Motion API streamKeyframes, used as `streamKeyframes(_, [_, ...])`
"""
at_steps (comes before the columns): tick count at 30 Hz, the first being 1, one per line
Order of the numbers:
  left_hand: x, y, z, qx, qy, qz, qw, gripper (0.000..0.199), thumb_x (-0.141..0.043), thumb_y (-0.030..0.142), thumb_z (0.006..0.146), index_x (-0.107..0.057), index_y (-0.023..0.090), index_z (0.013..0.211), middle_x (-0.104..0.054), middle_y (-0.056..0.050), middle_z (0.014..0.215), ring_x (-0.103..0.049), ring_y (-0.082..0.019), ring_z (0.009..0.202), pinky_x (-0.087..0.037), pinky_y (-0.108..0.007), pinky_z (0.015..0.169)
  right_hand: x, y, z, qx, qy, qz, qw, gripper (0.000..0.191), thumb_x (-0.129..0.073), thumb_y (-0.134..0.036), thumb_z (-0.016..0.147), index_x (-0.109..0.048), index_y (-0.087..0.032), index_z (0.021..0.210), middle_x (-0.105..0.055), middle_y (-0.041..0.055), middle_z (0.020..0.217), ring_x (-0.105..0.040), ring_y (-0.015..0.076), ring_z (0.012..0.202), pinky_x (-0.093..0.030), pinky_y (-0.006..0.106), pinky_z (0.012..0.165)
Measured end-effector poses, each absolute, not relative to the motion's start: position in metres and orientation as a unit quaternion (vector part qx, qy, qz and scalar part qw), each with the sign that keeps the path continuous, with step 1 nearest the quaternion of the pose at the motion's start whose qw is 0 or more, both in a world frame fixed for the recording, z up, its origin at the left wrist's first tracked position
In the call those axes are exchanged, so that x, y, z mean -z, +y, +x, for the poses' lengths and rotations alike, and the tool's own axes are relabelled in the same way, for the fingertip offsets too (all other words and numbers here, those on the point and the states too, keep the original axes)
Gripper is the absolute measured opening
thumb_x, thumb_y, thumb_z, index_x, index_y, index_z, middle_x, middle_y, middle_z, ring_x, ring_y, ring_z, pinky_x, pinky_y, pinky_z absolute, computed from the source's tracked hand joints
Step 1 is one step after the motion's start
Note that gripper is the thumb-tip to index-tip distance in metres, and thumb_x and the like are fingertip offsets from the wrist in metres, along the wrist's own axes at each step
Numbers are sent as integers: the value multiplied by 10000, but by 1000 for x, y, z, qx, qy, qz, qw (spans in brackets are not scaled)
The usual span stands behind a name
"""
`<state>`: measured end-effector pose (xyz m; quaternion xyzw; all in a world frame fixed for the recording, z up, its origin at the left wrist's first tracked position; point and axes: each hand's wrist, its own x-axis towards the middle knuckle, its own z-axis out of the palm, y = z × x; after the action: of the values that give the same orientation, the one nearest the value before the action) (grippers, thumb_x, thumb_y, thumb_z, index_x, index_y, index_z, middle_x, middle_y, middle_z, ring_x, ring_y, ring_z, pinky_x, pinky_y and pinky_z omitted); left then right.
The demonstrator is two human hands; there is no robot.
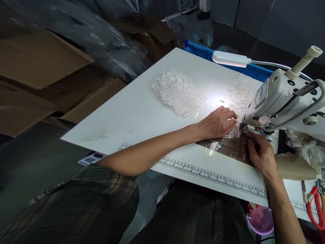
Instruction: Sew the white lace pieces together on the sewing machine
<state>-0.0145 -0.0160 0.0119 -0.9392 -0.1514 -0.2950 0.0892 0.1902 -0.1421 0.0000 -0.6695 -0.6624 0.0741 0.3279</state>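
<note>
A piece of white lace (233, 134) lies under the head of a sewing machine (274, 98), on a brown glossy plate (231, 149). My left hand (219, 122) rests on this lace, fingers bent and holding it just left of the needle area. My right hand (262, 154) is on the other side, closed, with its fingertips close to the presser foot (245, 130). What lies between the right fingertips is too small and partly hidden. Farther left on the table, a larger heap of white lace (179, 92) lies apart from both hands.
The white table (122, 118) has a printed ruler (203, 173) along its near edge. A lamp (231, 59) lights the lace. Red-handled scissors (315, 206) and gauzy fabric (303, 144) lie at right. A purple basket (262, 223) stands below; cardboard boxes (43, 61) are at left.
</note>
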Motion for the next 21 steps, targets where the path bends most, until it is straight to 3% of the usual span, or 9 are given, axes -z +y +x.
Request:
streamKeyframes(4, [-13, -14, -14, 289, -69, -953, 60, 287, -445, 147, 1030, -675, 139, 859, -714, -64, 930, -591, -137, 781, -419, -292, 709, -2, -142, 189, -58, -665, -670, 324, 338, -492, -311, 901, -720, -182, 1114, -715, 127, 976, -675, 261, 863, -566, 460, 834])
streamKeyframes(9, [-6, -14, -11, 247, -27, -969, 14, 202, -516, 195, 1012, -708, 163, 958, -741, -50, 1007, -636, -147, 827, -456, -315, 781, -5, -143, 188, -65, -673, -667, 313, 297, -485, -303, 900, -720, -188, 1040, -688, 108, 912, -653, 236, 794, -557, 409, 753])
streamKeyframes(16, [-2, -12, -14, 234, -7, -972, -9, 232, -496, 188, 1012, -706, 91, 1028, -720, -138, 1050, -654, -185, 915, -554, -332, 832, -2, -144, 187, -68, -681, -653, 325, 318, -482, -305, 914, -701, -198, 1118, -693, 105, 980, -645, 247, 861, -542, 437, 819])
streamKeyframes(21, [-1, -12, -14, 255, 4, -966, -46, 236, -486, 183, 1014, -684, 64, 1067, -711, -154, 1041, -661, -191, 948, -593, -343, 829, 0, -144, 187, -69, -674, -666, 312, 299, -485, -325, 907, -717, -183, 1030, -686, 112, 920, -631, 249, 800, -534, 435, 762])
